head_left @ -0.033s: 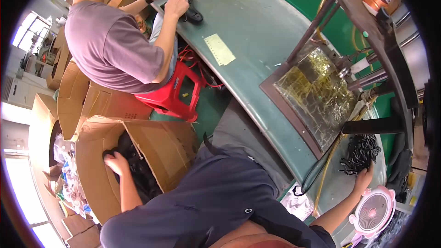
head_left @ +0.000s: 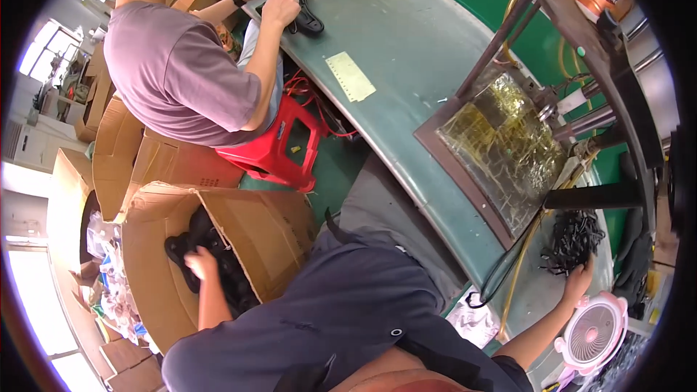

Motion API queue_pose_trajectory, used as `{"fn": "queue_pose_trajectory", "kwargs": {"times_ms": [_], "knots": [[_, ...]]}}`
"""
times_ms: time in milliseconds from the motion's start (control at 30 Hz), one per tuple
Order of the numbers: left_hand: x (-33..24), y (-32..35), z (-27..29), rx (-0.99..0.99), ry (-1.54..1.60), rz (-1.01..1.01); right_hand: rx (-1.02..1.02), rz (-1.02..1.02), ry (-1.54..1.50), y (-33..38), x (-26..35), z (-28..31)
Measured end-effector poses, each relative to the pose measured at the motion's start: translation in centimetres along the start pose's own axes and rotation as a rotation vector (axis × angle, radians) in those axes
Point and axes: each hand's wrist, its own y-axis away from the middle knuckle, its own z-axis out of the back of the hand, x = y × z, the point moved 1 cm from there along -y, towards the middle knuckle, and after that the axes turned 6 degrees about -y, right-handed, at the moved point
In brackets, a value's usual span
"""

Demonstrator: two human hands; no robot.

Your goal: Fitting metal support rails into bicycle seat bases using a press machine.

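Observation:
My left hand [head_left: 203,263] reaches into an open cardboard box [head_left: 254,221] at my left. Its fingers are closed on a black, rounded, sole-like piece [head_left: 176,248]; more black pieces [head_left: 231,276] lie around it in the box, their shapes hard to make out. Far to the right, my right hand [head_left: 579,282] touches the near edge of a heap of short black strips or cords [head_left: 572,242]. The fingertips are partly hidden among the strips, so I cannot tell if they grip any.
A press-like metal frame [head_left: 548,199] with a film-covered plate [head_left: 501,149] stands on the green table [head_left: 406,112]. Beside my right forearm is a pink fan [head_left: 592,334]. At upper left a co-worker on a red stool [head_left: 279,149] handles a black sole-like piece [head_left: 308,20].
My left hand has shifted rightward and slightly down inside the box, and a black rounded piece now shows beside its fingers. My right hand stays at the strips.

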Motion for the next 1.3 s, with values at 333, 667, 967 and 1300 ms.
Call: {"fn": "queue_pose_trajectory", "kwargs": {"times_ms": [333,667,967,1300], "knots": [[1.6,9.5,-8.4,0.571,-0.050,0.189,0.001,0.007,-0.020,3.2,0.9,1.5],[0.4,5.7,-4.6,0.780,0.395,0.283,0.099,0.019,-0.362,4.3,-3.7,1.5],[0.1,8.2,-1.9,0.959,0.860,0.439,0.087,0.066,0.066,4.6,-3.5,1.4],[-12.8,-3.3,20.8,-0.300,0.970,-0.208,-0.164,0.094,0.343,6.1,5.7,5.5]]}}
